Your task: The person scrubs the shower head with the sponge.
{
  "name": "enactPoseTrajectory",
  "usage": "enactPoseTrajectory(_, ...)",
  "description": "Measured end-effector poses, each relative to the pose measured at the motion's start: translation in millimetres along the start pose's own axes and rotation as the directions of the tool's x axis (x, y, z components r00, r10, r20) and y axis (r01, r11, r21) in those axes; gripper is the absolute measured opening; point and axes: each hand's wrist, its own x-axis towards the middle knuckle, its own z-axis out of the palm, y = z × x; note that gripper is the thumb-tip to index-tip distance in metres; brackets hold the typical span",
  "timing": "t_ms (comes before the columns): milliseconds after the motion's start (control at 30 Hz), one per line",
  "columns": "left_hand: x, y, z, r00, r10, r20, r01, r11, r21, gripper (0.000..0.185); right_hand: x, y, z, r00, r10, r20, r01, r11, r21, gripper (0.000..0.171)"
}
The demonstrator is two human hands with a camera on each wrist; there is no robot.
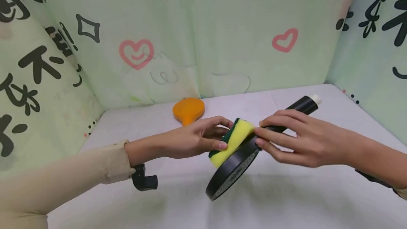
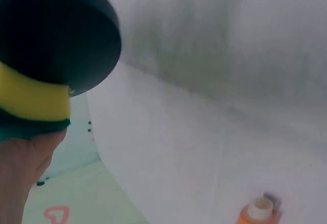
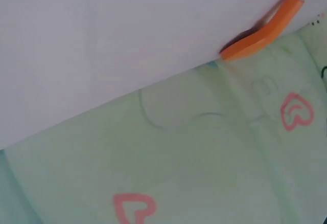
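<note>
My left hand pinches a yellow sponge with a dark green scouring side between thumb and fingers. The yellow side lies against the back of a round black shower head, whose grey speckled face tilts downward. With thumb and fingertips, my right hand holds the shower head at its neck; the black handle slants up to a white end. In the left wrist view, the sponge touches the dark round head above my left hand. Neither hand shows in the right wrist view.
An orange shower head lies at the back of the white-covered table, its handle partly behind my left forearm. Pale green curtains with drawn hearts and dark characters surround the table at the back and both sides.
</note>
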Motion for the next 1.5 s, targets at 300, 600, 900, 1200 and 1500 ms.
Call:
enactPoseTrajectory(300, -8.8, -0.3, -2.1, 0.999, 0.006, -0.046, -0.006, 1.000, -0.003, 0.039, -6, 17, -5, 0.995, -0.012, 0.094, 0.012, 1.000, -0.006, 0.032)
enactPoseTrajectory(600, -10.2, 0.0, 7.5, 0.997, -0.075, -0.020, 0.076, 0.993, 0.086, 0.038, -14, 21, -21, 0.976, -0.059, 0.209, 0.058, 0.998, 0.010, 0.037)
enactPoseTrajectory(900, 3.0, 13.3, 14.2, 0.996, 0.029, -0.086, -0.008, 0.973, 0.229, 0.037, 4, 18, -21, 0.953, -0.106, 0.283, 0.098, 0.994, 0.041, 0.039)
enactPoseTrajectory(1200, -20.7, 18.8, 2.7, 0.988, 0.056, -0.145, -0.019, 0.970, 0.243, 0.041, -8, 55, -37, 0.962, -0.067, 0.264, 0.094, 0.992, -0.089, 0.038)
enactPoseTrajectory(1500, -3.9, 18.7, 12.9, 0.979, 0.124, -0.165, -0.073, 0.956, 0.284, 0.040, 9, 40, -19, 0.928, -0.191, 0.321, 0.209, 0.978, -0.024, 0.036)
